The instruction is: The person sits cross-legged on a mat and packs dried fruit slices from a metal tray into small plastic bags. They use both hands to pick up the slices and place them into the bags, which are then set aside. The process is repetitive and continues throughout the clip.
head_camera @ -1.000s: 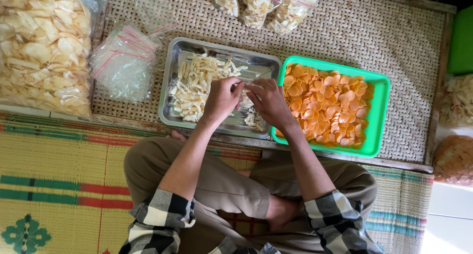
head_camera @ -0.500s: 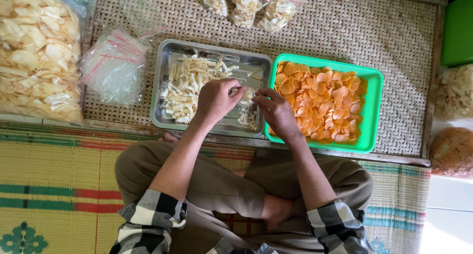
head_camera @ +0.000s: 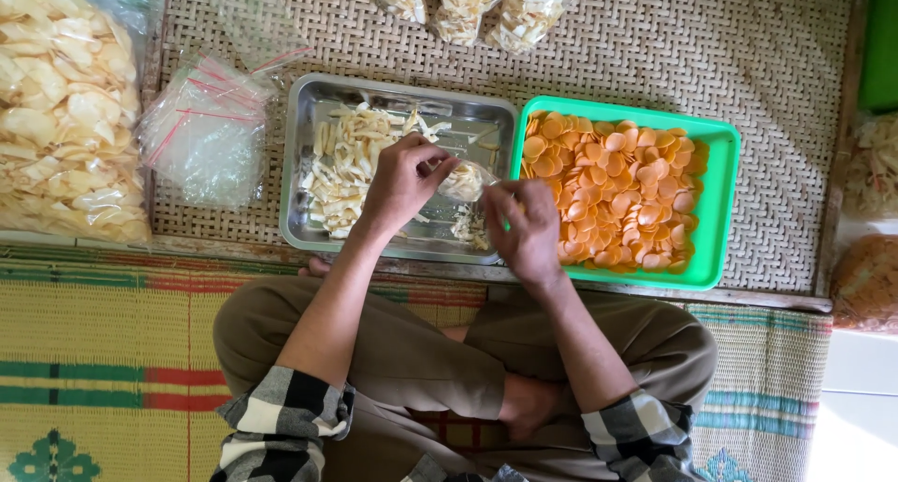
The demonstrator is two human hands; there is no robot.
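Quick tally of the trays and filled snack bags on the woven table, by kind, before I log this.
Metal trays of pale strips: 1
Green trays of orange chips: 1
Filled small bags at the top edge: 3
Small bag held between left hand and right hand: 1
Total: 6

Green tray (head_camera: pixel 718 211) of orange round chips (head_camera: pixel 617 187) on woven board (head_camera: pixel 655 51). Stack of empty clear bags (head_camera: pixel 206 136) left. Large bag of pale crackers (head_camera: pixel 61 117) far left. Three filled packets (head_camera: pixel 468 5) at top.

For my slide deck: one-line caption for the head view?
Both hands hold a small clear bag of pale chips over a metal tray.
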